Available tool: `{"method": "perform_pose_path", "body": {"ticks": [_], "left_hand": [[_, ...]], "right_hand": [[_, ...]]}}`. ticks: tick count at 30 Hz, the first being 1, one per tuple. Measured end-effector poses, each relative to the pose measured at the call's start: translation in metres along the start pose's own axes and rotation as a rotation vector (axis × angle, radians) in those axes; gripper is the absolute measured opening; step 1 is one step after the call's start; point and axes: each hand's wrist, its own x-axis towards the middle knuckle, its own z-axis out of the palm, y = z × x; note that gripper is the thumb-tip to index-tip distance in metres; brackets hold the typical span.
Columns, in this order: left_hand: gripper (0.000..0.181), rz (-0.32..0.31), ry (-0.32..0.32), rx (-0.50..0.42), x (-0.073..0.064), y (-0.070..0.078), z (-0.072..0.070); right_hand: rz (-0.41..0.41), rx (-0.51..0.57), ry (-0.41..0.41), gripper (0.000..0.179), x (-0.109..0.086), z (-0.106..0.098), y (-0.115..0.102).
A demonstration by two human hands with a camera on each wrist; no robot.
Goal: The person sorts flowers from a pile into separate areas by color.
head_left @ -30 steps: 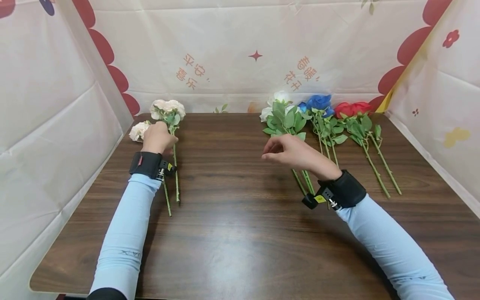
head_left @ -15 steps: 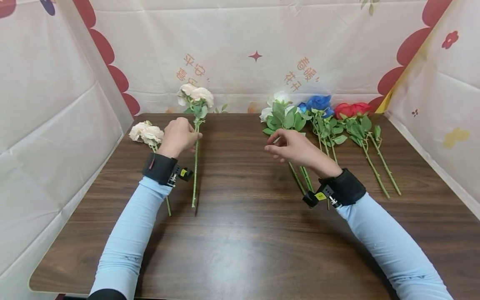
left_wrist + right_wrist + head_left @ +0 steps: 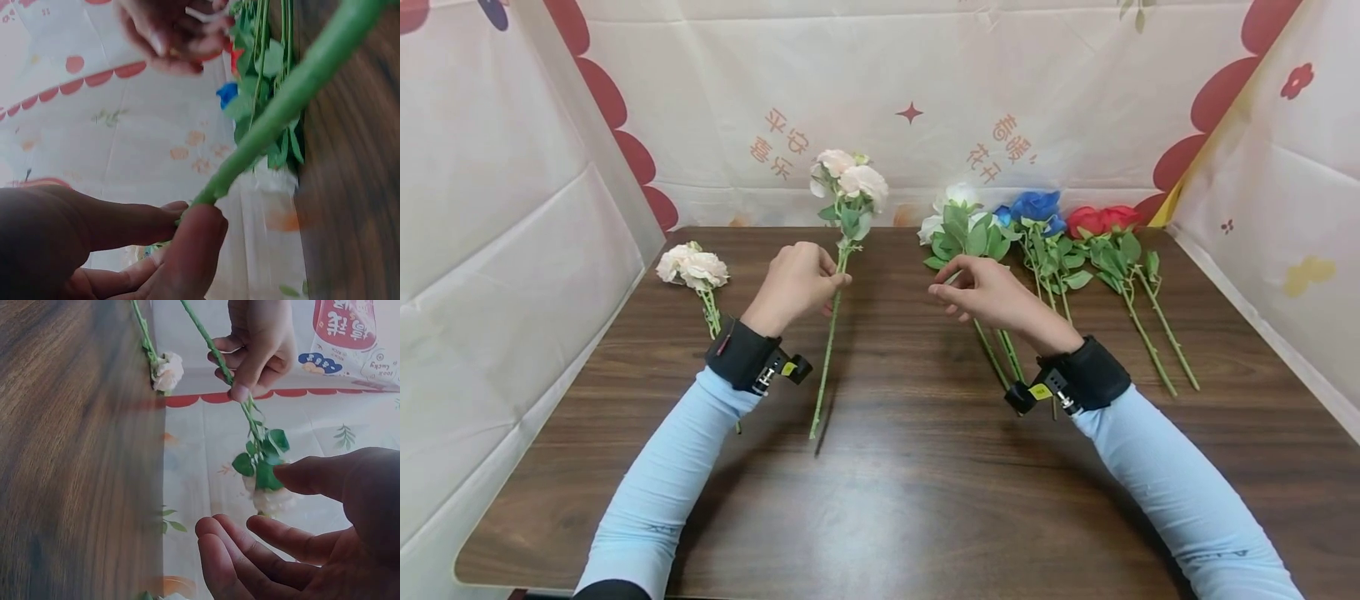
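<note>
My left hand (image 3: 797,283) pinches the green stem of a pale pink artificial flower (image 3: 853,183), just below its leaves. The flower is raised and tilts slightly, its stem end low over the table. In the left wrist view the stem (image 3: 269,131) runs from between thumb and finger toward the camera. My right hand (image 3: 988,292) hovers with relaxed, slightly bent fingers in front of the white flowers (image 3: 958,204). Its fingers (image 3: 275,550) hold nothing in the right wrist view. Another pale pink flower (image 3: 694,265) lies at the left, its stem partly hidden by my left wrist.
Blue flowers (image 3: 1036,208) and red flowers (image 3: 1101,221) lie beside the white ones at the back right, stems toward me. Printed cloth (image 3: 880,67) stands behind and along both sides of the brown wooden table (image 3: 880,483).
My left hand has lifted one pale pink flower off the left side and carried it right, toward the middle. The right hand has barely moved, its fingers spreading slightly.
</note>
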Motion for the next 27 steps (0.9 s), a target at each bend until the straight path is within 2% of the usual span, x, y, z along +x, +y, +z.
{"method": "perform_pose_path", "body": {"ticks": [9,14,20,24,27], "left_hand": [[0.017,0.109,-0.025,-0.119,-0.009,0.021,0.024],[0.019,0.203,-0.010,-0.081,-0.013,0.031,0.037],[0.014,0.227,-0.011,-0.072,-0.019,0.041,0.046],[0.012,0.234,-0.001,-0.077,-0.022,0.045,0.050],[0.012,0.233,0.005,-0.104,-0.024,0.047,0.052]], "right_hand": [[-0.050,0.032,-0.019,0.044,0.000,0.006,-0.003],[-0.066,0.075,-0.014,0.052,0.000,0.011,-0.008],[-0.121,0.098,0.003,0.055,0.002,0.016,-0.007],[-0.149,0.159,0.011,0.047,0.000,0.019,-0.008],[-0.140,0.188,0.035,0.040,0.000,0.020,-0.008]]}}
